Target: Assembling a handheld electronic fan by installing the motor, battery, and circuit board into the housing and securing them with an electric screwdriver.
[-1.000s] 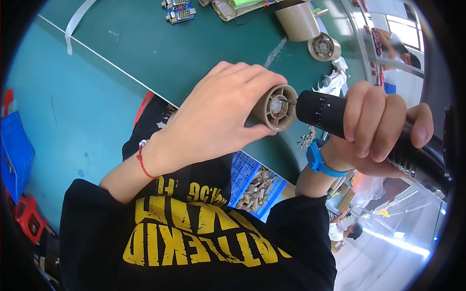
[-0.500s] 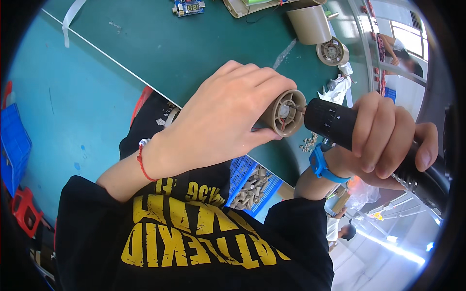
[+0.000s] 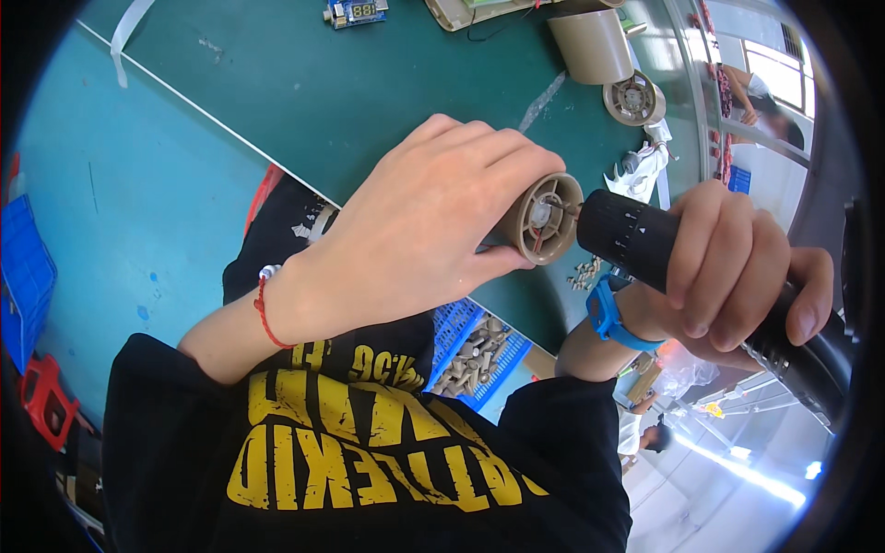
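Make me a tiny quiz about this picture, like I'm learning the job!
1. Which hand grips the black power driver?
2. True or false: the red string bracelet is on the same arm as the blue wristband.
3. Fill in the color: the left hand holds a ____ tube with spokes inside its open end.

Key:
1. The right hand.
2. False; they are on different arms.
3. Tan.

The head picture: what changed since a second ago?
The tan tube and black screwdriver sit slightly lower and further right in the picture, but the view shifted too: one circuit board shows up top, not two. Nothing was let go: the left hand keeps its grip on the tube, the right hand on the screwdriver.
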`<state>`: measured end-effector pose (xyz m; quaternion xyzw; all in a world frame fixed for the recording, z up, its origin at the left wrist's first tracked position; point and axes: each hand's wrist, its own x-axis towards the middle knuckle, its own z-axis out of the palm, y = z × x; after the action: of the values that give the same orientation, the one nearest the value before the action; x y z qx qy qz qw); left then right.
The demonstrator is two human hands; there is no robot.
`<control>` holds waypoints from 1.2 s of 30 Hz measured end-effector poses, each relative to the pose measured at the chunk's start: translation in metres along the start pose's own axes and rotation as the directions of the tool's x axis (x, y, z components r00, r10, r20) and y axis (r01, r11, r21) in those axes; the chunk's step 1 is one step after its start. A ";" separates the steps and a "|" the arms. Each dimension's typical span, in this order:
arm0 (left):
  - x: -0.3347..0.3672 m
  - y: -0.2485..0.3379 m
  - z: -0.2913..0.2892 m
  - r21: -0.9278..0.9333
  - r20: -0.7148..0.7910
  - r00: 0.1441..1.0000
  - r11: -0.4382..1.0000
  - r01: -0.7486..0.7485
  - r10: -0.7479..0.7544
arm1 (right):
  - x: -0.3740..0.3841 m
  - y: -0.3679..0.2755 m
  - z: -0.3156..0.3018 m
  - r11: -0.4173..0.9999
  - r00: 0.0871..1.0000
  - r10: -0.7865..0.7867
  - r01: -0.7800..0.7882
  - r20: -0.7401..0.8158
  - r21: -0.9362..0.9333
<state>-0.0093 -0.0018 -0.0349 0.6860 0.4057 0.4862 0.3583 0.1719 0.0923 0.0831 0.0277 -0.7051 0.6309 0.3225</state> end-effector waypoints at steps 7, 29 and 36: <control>0.002 -0.001 0.001 -0.031 0.034 0.999 0.999 0.016 -0.015 | 0.009 0.005 -0.012 0.999 0.981 0.035 -0.040 0.193 0.020; -0.002 0.002 0.006 -0.001 -0.044 0.999 1.000 0.011 -0.011 | -0.004 0.010 0.043 0.983 0.917 -0.105 0.037 -0.386 -0.178; -0.003 -0.001 0.004 0.005 -0.044 0.999 1.000 0.028 -0.028 | -0.002 0.010 0.047 0.987 0.911 -0.068 0.001 -0.407 -0.161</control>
<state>-0.0064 -0.0042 -0.0375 0.6704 0.4245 0.4951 0.3540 0.1493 0.0514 0.0739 -0.1187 -0.6685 0.5591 0.4758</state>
